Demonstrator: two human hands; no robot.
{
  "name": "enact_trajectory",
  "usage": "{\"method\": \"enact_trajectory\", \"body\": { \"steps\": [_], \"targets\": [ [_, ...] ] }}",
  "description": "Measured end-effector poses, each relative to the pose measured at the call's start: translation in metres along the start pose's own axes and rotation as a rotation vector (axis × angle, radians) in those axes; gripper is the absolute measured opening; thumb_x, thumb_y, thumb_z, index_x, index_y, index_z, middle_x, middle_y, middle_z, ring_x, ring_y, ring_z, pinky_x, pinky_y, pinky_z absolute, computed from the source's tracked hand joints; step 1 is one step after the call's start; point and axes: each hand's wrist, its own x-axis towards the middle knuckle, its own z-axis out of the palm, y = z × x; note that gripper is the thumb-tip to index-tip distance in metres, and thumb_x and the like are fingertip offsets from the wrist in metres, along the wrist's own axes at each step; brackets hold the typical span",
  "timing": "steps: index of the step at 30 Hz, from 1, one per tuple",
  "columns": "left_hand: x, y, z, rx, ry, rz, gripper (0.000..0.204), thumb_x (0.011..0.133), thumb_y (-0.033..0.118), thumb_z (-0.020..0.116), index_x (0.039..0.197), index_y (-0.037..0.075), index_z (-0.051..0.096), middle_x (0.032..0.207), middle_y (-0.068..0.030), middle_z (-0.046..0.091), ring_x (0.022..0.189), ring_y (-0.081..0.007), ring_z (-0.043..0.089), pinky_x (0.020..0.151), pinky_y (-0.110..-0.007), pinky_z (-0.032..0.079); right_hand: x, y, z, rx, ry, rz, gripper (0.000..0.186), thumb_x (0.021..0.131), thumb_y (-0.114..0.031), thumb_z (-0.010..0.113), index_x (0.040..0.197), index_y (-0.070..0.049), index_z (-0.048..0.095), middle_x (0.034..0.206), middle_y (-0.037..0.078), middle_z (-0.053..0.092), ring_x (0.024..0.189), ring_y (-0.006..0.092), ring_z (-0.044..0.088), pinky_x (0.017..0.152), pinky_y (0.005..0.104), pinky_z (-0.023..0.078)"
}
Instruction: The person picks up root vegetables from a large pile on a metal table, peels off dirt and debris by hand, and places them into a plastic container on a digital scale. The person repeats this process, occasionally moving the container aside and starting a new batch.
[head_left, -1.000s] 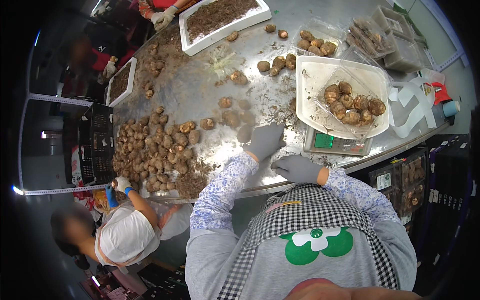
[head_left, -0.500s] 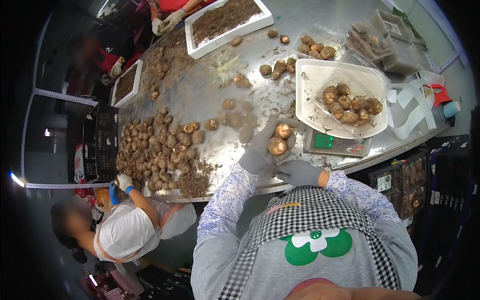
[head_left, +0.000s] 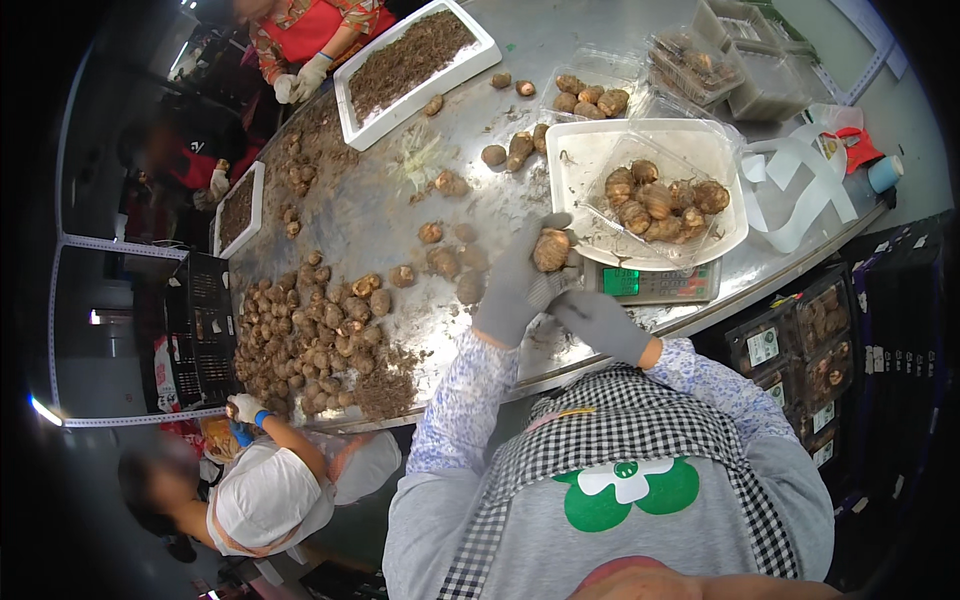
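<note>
Taro [head_left: 551, 251] sits within half-curled fingers of the forward-reaching left hand [head_left: 512, 288]; right hand [head_left: 605, 326] points leftward, its fingers' grip unclear from here.

The 1 view comes from the left of 2 wide fisheye cameras worn side by side on the person's head. It faces steeply down past the checked apron [head_left: 590, 420] and outward over the metal table [head_left: 580, 25]. The picture is upright, so its left is the person's left. Apron and forearms [head_left: 460, 400] are nearest, filling the lower part; the left hand [head_left: 512, 290] and right hand [head_left: 605, 325] lie just beyond, near the centre. The white tub [head_left: 573, 175] is seen from above, while the red-clad co-worker [head_left: 312, 35] stands farther off, cut by the top edge. Straight edges bend toward the dark rim.
</note>
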Motion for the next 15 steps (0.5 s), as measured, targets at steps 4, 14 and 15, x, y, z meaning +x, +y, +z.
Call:
{"method": "enact_trajectory", "body": {
  "steps": [4,14,15],
  "targets": [
    [-0.039,-0.022,0.002,0.354,0.268,0.296,0.034,0.097,0.012,0.054,0.128,-0.002,0.051,0.112,-0.0121,0.058,0.1,-0.0175,0.058,0.082,-0.026,0.053,0.0,-0.023,-0.016,0.245,0.067,0.253,0.023,0.094,-0.024,0.058,0.097,-0.002,0.064,0.082,0.011,0.064,0.074,0.0202,0.063,0.068,0.0311,0.051],
    [-0.087,-0.021,0.023,-0.037,0.346,0.39,0.054,0.106,0.039,0.038,0.14,-0.003,0.039,0.133,-0.0177,0.051,0.124,-0.0252,0.047,0.106,-0.042,0.041,0.027,-0.055,0.002,0.181,0.052,0.247,0.042,0.097,-0.038,0.058,0.111,0.001,0.057,0.094,0.01,0.064,0.077,0.0141,0.061,0.07,0.0259,0.051],
    [-0.093,-0.019,0.019,-0.034,0.322,0.387,0.053,0.105,0.037,0.04,0.141,-0.003,0.038,0.133,-0.0178,0.05,0.124,-0.0249,0.048,0.106,-0.042,0.041,0.028,-0.05,0.001,0.369,-0.04,0.281,0.04,0.098,-0.036,0.056,0.111,0.002,0.057,0.093,0.01,0.064,0.076,0.0139,0.061,0.068,0.0259,0.05]
  ]
}}
